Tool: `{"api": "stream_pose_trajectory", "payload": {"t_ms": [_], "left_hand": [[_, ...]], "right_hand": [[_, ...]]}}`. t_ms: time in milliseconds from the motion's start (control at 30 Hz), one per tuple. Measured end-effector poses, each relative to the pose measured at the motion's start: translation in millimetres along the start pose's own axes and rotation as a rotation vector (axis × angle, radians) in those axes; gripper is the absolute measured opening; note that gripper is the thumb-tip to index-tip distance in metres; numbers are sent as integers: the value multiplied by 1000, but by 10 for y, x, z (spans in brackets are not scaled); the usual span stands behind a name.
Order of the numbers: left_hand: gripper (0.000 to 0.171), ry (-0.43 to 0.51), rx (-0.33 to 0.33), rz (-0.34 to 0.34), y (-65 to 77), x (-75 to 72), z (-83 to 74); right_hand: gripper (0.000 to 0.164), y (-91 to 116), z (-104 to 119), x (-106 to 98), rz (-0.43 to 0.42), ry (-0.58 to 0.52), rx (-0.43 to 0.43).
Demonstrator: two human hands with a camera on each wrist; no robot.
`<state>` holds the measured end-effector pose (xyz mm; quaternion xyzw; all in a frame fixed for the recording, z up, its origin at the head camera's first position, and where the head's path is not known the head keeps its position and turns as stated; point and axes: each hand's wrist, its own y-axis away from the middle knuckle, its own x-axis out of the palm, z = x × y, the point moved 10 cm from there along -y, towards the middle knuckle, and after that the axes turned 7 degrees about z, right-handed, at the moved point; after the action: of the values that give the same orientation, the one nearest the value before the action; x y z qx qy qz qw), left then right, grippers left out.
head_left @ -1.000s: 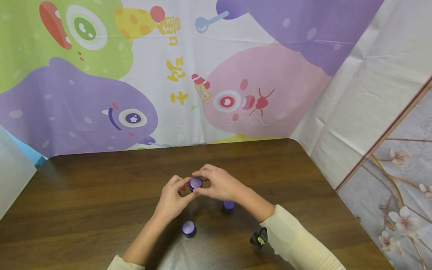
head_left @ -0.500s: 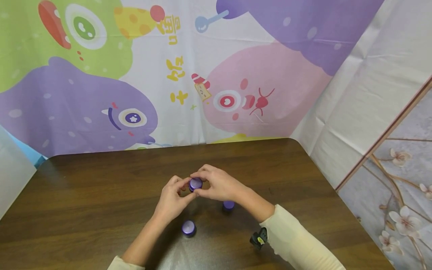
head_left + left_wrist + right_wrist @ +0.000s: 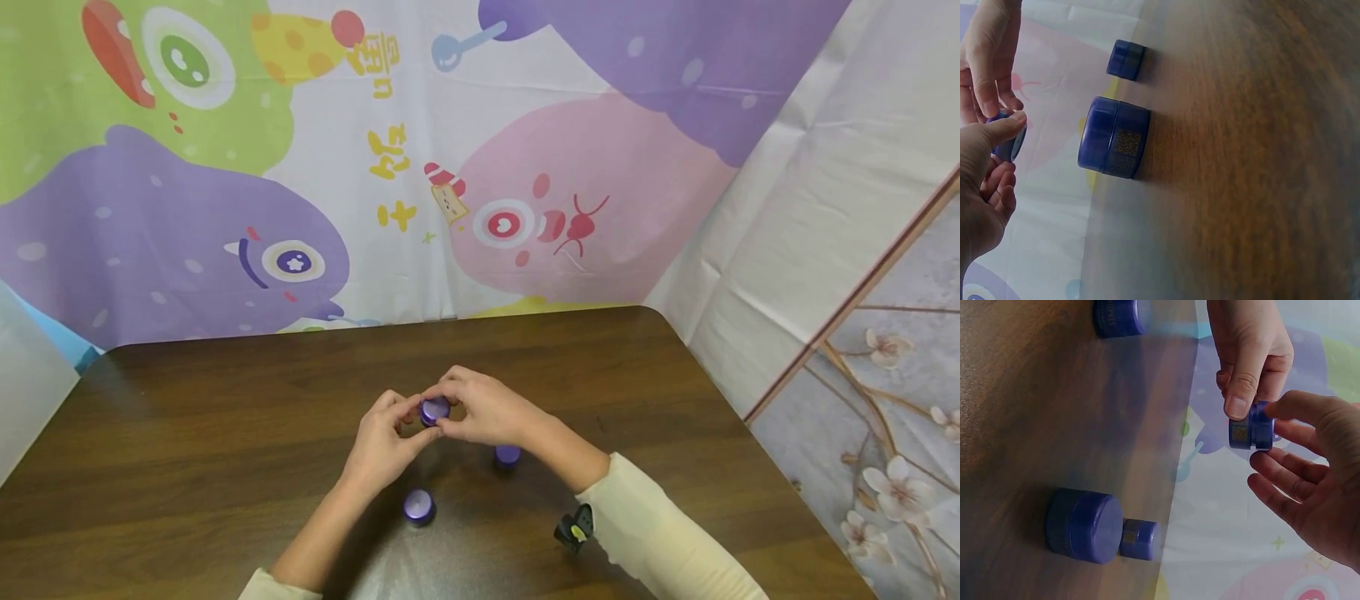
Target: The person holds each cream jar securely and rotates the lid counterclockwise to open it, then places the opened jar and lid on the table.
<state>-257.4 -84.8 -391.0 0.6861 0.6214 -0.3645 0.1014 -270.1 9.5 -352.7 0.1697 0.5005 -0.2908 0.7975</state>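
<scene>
Jar (image 3: 435, 411) sits raised over the table (image 3: 225, 417), left hand (image 3: 381, 440) pinching its base (image 3: 1240, 433), right hand (image 3: 486, 408) its lid (image 3: 1264, 434), seemingly so each part can turn; near jar (image 3: 418, 507) stands clear.

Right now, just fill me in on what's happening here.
Someone's left hand grips a small purple jar above the wooden table, while the right hand pinches its lid; whether the lid is loosened isn't clear. Other purple jars stand on the wooden table, untouched by either hand.
</scene>
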Motion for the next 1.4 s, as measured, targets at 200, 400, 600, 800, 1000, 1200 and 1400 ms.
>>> {"api": "stream_pose_trajectory", "payload": {"t_ms": [200,400,600,800,1000,1200,1400], "left_hand": [[40,-15,19,-18,-3,-19,-12],[41,-6,12,-20,-5,-22,-8],[48,6,-1,-7,13,-14,8],[38,-10,22,-25,7,-37,-17],[39,-8,27,-33,-3,-50,-31],[41,-9,27,-35,3,-55,-26],[33,-10,29,-37,8,-56,-20]], "right_hand": [[40,16,-10,-26,-40,30,12],[39,14,-40,-26,-34,0,37],[41,14,8,10,15,1,13],[45,30,-16,-28,-26,15,45],[38,22,-38,-45,-50,31,62],[41,16,-8,-4,-9,26,28],[43,26,-3,-10,-24,17,31]]}}
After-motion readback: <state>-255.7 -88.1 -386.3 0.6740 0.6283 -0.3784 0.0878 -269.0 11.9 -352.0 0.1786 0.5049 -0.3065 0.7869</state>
